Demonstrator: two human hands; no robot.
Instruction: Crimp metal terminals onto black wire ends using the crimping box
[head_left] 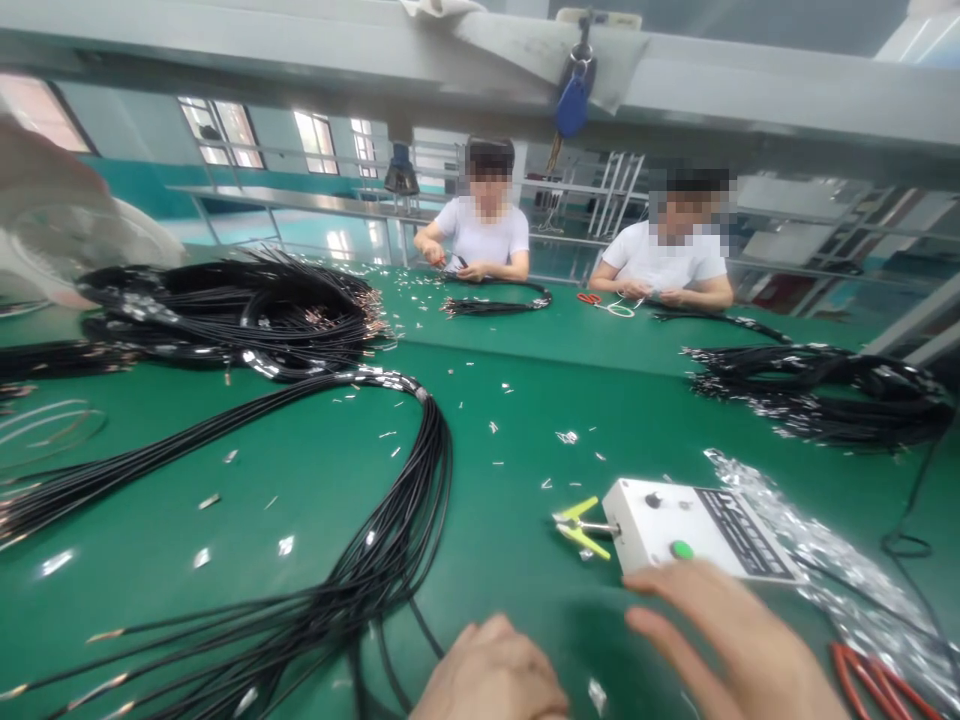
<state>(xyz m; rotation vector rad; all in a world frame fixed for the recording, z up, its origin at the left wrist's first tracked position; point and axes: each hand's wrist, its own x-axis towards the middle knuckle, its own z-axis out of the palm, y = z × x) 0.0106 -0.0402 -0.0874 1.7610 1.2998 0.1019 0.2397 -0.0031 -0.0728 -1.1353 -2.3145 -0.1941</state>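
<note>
My left hand [491,675] is at the bottom middle with its fingers curled closed. Whatever it may hold is hidden beneath it. Just left of it lies a bundle of thin black cables [390,545], bent in a loop, with stripped copper-coloured ends fanned out. My right hand [739,640] is open, its fingers stretched apart. Its fingertips overlap the near edge of a white control box [690,530] in view; contact I cannot tell. The box has a black knob, a green button and a yellow-handled clip [585,530] on its left side.
A pile of black cable bundles [247,310] lies at left, another [817,395] at right. Silvery strips [847,560] and red handles [885,680] lie at right. Small scraps dot the green tabletop [517,520]. Two people in white shirts work across the table; a beam [300,60] crosses above.
</note>
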